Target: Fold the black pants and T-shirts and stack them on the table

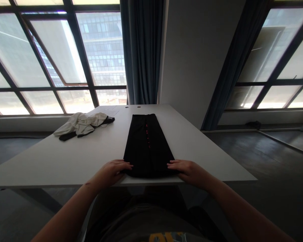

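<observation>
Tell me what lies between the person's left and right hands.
In the head view, the black cloth spans the stretch between the left hand and the right hand.

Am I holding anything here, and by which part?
Left hand and right hand touch the black cloth at its near corners; whether they grip it can't be told.

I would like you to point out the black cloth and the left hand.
Black cloth [146,153], head view: middle of its upper face.
Left hand [114,169], head view: back of the hand.
</observation>
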Demonstrator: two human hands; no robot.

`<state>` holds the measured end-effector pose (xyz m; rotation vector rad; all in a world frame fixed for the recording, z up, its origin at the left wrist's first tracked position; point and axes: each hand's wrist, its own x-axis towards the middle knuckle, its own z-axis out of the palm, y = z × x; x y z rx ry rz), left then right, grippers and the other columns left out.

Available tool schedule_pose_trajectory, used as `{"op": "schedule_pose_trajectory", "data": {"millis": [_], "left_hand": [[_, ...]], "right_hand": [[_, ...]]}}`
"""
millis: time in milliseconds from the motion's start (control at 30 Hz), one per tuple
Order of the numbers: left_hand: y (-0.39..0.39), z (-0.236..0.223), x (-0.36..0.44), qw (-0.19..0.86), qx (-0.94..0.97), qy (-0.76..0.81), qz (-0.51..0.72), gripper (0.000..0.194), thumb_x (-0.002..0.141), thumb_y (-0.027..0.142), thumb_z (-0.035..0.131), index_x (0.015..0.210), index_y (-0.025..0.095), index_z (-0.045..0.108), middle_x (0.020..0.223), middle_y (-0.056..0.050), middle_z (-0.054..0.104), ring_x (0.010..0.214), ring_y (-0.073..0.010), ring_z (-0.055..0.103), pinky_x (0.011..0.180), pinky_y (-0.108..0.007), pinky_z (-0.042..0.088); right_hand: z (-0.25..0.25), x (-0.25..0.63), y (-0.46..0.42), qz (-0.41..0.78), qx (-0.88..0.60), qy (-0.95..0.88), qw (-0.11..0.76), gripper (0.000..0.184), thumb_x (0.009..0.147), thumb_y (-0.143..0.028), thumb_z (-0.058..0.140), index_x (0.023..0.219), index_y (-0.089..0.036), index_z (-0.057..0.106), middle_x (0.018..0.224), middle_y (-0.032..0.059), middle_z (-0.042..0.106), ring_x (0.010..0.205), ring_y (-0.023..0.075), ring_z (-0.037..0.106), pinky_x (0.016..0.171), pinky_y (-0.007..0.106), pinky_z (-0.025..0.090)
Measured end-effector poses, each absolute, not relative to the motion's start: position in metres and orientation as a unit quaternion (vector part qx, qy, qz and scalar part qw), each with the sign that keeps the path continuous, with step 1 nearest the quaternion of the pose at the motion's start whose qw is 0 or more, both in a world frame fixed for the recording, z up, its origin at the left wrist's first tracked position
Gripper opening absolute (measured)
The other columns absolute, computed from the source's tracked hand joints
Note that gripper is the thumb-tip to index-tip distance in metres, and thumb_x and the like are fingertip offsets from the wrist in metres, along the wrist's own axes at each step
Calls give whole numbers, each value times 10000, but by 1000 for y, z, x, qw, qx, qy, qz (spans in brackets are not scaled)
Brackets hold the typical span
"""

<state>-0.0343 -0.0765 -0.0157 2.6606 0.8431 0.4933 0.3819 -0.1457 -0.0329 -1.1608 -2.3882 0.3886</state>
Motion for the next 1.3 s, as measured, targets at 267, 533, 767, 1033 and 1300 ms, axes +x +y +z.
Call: {"op": "schedule_pose_trajectory", "data": {"millis": [267,533,767,1033,1300], "left_hand": [[-108,34,-43,252,921,267,134,307,995,281,548,1229,273,747,1076,-40,814,911,-197,754,849,-294,559],[-29,37,-21,237,850,408,232,403,940,562,560,1050,197,692,815,-26,710,738,-204,643,682,-311,507],[36,0,-8,164,835,483,207,394,892,549,601,1041,198,704,860,-46,733,789,-230,669,718,-324,492],[47,-25,-12,110,832,501,210,266,928,428,631,1087,221,683,990,-39,757,867,-219,686,809,-325,501],[2,-16,31,-6,841,468,272,377,1060,438,467,1333,262,658,1453,-93,643,1399,-297,536,1189,-465,406]], "right_hand": [[26,378,-178,286,-389,-853,197,309,980,-263,652,1243,-345,792,1138,13,819,1029,233,781,949,357,600],[33,391,-81,394,-454,-708,370,326,874,-407,754,1122,-194,767,1035,61,791,986,243,738,936,396,582],[-3,386,-9,298,-575,-686,331,297,904,-270,697,1177,-167,752,905,69,764,818,198,699,753,323,569],[-32,386,-1,128,-608,-721,306,334,880,-263,745,1207,-196,746,976,46,725,836,185,664,856,340,543],[-11,329,-38,-57,-526,-796,294,351,974,-257,607,1285,-174,748,1346,166,665,1331,316,558,1201,492,390]]}}
